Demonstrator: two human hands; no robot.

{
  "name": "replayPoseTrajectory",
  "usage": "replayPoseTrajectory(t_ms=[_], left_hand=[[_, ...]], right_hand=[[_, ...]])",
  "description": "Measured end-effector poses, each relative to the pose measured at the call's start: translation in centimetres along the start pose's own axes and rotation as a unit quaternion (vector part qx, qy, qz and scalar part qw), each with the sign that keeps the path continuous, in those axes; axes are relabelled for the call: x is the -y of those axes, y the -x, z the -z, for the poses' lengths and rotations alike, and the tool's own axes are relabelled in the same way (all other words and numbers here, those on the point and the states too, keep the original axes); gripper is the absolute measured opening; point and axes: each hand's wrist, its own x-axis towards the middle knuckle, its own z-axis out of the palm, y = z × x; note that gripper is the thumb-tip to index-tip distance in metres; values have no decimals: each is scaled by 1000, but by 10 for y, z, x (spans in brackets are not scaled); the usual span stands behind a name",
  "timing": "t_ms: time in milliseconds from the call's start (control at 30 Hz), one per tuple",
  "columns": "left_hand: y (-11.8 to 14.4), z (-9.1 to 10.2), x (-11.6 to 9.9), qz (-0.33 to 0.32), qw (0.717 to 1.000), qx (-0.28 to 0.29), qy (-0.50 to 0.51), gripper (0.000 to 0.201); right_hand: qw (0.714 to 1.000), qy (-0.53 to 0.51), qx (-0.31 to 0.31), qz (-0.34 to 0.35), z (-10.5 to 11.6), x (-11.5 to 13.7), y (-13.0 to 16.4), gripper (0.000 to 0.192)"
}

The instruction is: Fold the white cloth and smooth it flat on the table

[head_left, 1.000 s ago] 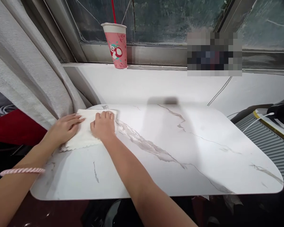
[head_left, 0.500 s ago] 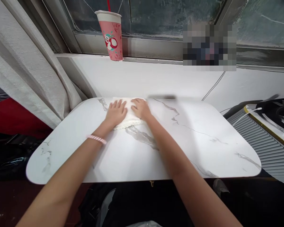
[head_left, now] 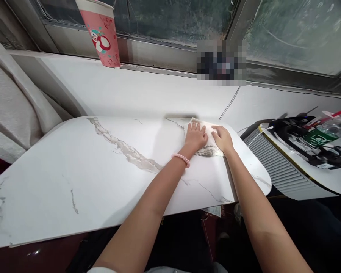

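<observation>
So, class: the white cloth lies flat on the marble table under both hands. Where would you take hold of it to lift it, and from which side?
Pinch the cloth at its bare near edge, between the left hand and right hand, coming from the person's side. It lies flat on the table, so only a free edge gives the fingers purchase; the far edge sits close to the wall.

White marble-look table [head_left: 82, 178] with grey veins and rounded corners, far edge against the wall below the window. A white cloth [head_left: 205, 131] lies flat on it near the far right corner, with the left hand [head_left: 195, 137] and right hand [head_left: 223, 139] pressed flat on top, side by side. A window ledge [head_left: 147, 68] behind carries a pink paper cup [head_left: 100, 34]. A second white surface [head_left: 333, 178] at right holds black cables [head_left: 295, 131] and a plastic bottle [head_left: 325, 134].
</observation>
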Motion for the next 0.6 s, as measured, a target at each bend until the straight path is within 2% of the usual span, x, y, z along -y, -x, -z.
replayPoseTrajectory(t_ms=[67, 133, 267, 367, 433, 533, 600], left_hand=[[1, 1, -1, -8, 1000, 11, 4, 57], [3, 5, 6, -19, 1000, 23, 1, 57], [21, 18, 41, -29, 999, 26, -24, 55], [53, 34, 83, -15, 999, 5, -43, 54], [83, 49, 119, 19, 998, -7, -59, 55], [141, 78, 180, 78, 993, -27, -82, 61], [186, 99, 219, 116, 987, -36, -103, 65]], right_hand=[[1000, 16, -16, -16, 1, 5, 4, 37], [998, 38, -28, -38, -3, 19, 7, 37], [996, 70, -4, -62, -19, 63, 11, 35], [997, 63, 36, -21, -37, 111, 14, 33], [996, 52, 71, 31, -55, 152, 15, 33], [984, 35, 121, 124, -84, 225, 24, 32], [977, 16, 126, 174, -103, 278, 37, 34]])
